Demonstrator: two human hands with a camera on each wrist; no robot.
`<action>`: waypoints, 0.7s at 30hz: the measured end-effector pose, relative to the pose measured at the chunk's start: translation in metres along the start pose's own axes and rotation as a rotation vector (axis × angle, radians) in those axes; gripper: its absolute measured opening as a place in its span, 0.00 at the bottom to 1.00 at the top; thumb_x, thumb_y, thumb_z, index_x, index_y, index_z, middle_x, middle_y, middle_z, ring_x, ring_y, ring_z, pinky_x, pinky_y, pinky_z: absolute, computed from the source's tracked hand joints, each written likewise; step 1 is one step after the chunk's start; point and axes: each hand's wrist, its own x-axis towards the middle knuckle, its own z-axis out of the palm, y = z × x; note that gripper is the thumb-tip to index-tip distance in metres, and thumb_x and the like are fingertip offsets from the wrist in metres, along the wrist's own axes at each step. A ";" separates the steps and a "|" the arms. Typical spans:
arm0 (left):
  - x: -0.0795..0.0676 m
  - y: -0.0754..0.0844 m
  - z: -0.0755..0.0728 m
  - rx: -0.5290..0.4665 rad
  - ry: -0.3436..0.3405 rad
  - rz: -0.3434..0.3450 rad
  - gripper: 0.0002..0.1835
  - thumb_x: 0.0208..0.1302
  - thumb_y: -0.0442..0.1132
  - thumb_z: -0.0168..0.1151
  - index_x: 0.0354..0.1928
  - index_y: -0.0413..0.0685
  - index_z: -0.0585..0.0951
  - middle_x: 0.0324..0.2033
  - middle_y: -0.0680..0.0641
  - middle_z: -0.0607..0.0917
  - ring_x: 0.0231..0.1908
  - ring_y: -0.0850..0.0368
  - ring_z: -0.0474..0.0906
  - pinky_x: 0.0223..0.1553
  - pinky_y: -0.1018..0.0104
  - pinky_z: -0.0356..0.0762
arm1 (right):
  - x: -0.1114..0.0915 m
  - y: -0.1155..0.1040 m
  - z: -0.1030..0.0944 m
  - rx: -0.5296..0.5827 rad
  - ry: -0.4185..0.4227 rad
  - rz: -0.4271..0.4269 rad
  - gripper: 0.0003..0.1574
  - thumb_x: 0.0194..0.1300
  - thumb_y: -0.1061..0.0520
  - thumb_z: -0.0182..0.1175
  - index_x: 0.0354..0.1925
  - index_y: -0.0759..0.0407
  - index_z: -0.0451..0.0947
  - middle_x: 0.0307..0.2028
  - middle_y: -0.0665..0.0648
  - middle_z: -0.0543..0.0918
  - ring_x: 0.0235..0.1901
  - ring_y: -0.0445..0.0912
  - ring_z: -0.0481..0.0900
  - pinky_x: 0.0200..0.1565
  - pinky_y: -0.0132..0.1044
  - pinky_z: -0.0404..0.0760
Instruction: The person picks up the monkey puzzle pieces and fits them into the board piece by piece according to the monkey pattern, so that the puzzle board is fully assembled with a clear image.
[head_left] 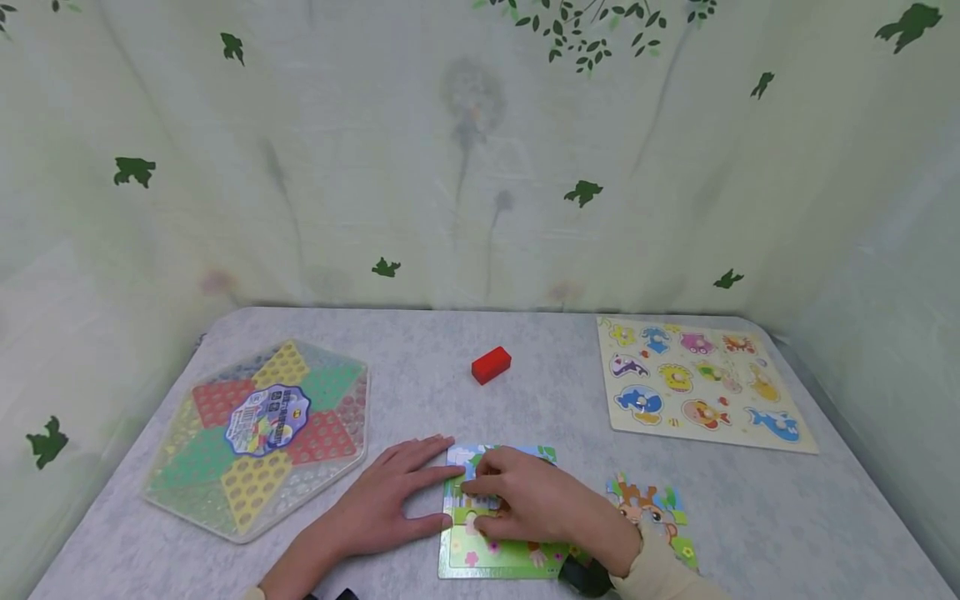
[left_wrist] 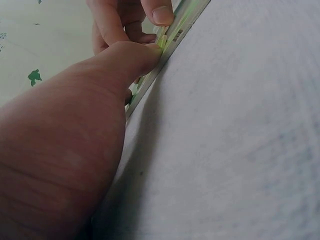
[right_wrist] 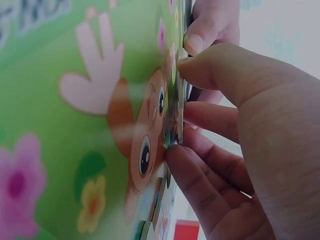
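Observation:
A jigsaw puzzle board (head_left: 517, 560) with a green, flowered picture lies at the front middle of the table. My left hand (head_left: 386, 500) lies palm down at its left side, fingers and thumb stretched out. The left thumb (left_wrist: 142, 59) touches the board's edge in the left wrist view. Over the board, my right hand (head_left: 532, 498) pinches a thin puzzle piece (right_wrist: 180, 117) between thumb and fingers, close to the surface. A cartoon animal's face (right_wrist: 142, 145) shows on the board below. The right hand hides much of the board's middle in the head view.
Loose puzzle pieces with a deer picture (head_left: 639, 502) lie right of the board, partly behind the right forearm. A red block (head_left: 491, 365) sits farther back. A hexagonal game box (head_left: 262, 433) lies at left, and a wooden animal puzzle board (head_left: 705, 383) at back right.

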 end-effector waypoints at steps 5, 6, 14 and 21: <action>0.001 0.000 0.000 0.002 0.002 0.004 0.30 0.67 0.67 0.63 0.69 0.71 0.77 0.75 0.53 0.69 0.74 0.51 0.65 0.69 0.45 0.67 | 0.000 -0.001 0.001 -0.013 0.005 -0.001 0.22 0.71 0.41 0.64 0.60 0.43 0.85 0.49 0.45 0.80 0.41 0.34 0.72 0.43 0.20 0.73; 0.001 0.000 0.000 0.002 0.002 0.004 0.30 0.67 0.67 0.63 0.69 0.70 0.77 0.75 0.53 0.69 0.74 0.51 0.65 0.69 0.45 0.67 | 0.000 -0.001 0.001 -0.017 0.006 -0.002 0.22 0.71 0.41 0.64 0.60 0.42 0.85 0.49 0.45 0.80 0.41 0.34 0.72 0.43 0.20 0.73; 0.000 0.000 0.000 -0.001 -0.005 -0.007 0.30 0.67 0.68 0.62 0.69 0.72 0.77 0.76 0.54 0.69 0.74 0.52 0.65 0.69 0.45 0.68 | 0.000 -0.001 0.000 -0.028 -0.010 0.000 0.23 0.72 0.41 0.64 0.61 0.42 0.84 0.45 0.43 0.80 0.41 0.34 0.71 0.42 0.20 0.72; 0.000 -0.001 0.001 0.007 0.011 0.014 0.30 0.67 0.67 0.62 0.69 0.70 0.77 0.75 0.53 0.69 0.74 0.52 0.65 0.69 0.46 0.67 | -0.001 0.000 -0.001 0.010 -0.026 0.024 0.24 0.72 0.41 0.65 0.63 0.43 0.83 0.44 0.43 0.79 0.40 0.33 0.70 0.42 0.21 0.72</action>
